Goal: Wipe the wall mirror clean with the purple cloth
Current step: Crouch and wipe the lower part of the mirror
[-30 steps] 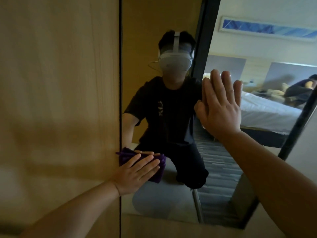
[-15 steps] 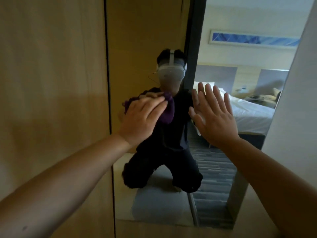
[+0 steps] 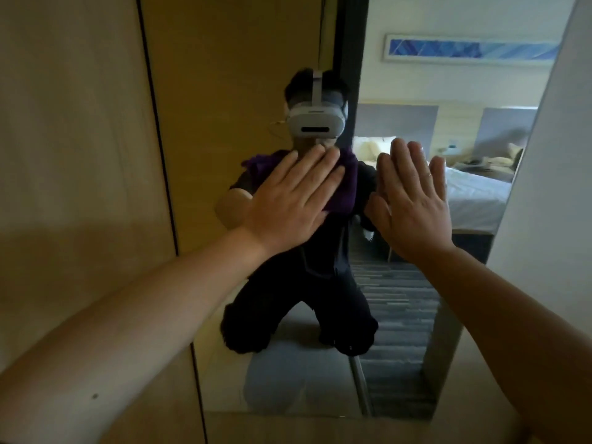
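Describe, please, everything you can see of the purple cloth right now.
The purple cloth is a dark violet, soft-looking fabric, bunched rather than spread flat. The left hand presses it against the wall mirror with fingers extended, covering most of it; only its right part and a fringe at upper left show. It sits high on the glass, over the reflected person's chest. The right hand lies flat beside it, not touching it.

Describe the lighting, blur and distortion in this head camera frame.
Head view: dim and warm on the wood wall panel; the mirror reflects a brighter bedroom; wide-angle bending of the mirror edges; left hand on the purple cloth and right hand reasonably sharp.
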Demonstrator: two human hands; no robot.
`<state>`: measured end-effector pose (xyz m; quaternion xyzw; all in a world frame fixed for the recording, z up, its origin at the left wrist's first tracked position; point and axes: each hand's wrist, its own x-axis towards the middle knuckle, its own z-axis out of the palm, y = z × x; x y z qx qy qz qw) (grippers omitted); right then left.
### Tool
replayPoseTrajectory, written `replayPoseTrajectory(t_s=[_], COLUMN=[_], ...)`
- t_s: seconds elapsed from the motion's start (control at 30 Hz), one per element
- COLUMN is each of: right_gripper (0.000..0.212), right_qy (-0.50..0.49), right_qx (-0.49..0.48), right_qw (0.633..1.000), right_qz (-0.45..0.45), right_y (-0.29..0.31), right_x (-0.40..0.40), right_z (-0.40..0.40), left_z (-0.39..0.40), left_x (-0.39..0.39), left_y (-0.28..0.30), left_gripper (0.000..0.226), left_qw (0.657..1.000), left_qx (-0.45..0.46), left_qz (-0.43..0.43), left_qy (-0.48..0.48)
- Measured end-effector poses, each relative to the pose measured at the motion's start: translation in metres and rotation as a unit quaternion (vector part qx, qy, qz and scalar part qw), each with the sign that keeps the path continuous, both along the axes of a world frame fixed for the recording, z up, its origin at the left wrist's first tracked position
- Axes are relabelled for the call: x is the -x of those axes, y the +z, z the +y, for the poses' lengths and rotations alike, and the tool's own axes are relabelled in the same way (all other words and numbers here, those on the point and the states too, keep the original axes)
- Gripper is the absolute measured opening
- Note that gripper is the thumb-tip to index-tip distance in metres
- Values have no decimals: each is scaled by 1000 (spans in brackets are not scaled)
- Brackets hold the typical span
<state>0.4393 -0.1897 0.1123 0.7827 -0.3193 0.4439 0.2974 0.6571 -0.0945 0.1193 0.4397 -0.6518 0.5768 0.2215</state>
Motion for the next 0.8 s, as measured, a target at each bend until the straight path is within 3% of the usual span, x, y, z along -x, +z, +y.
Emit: replayPoseTrajectory(t_s=[0.23,0.37,0.5,0.63,0.8], right_gripper=[59,58,58,65,62], right_qy=[11,7,24,-60,-89], right_qx=[15,-3,-22,-53,-66], right_qw=[1000,1000,999,996,994], right_qz=[-22,-19,-9,-32,-1], right_y=[-2,2,5,-3,-6], right_x=[-3,0,19,56,71], right_z=[-1,6,13,1,-10], left_z=[6,10,18,23,9], left_x=[-13,-11,-6,6,37], left_y=[-170,-211,-203,-170,-68], left_gripper=[60,56,44,38,38], left_qw=[995,994,992,988,986], left_qx=[-69,-94,-125,-142,-33], left_qz=[-64,-49,-3,45,128], left_qy=[29,40,16,-44,-100])
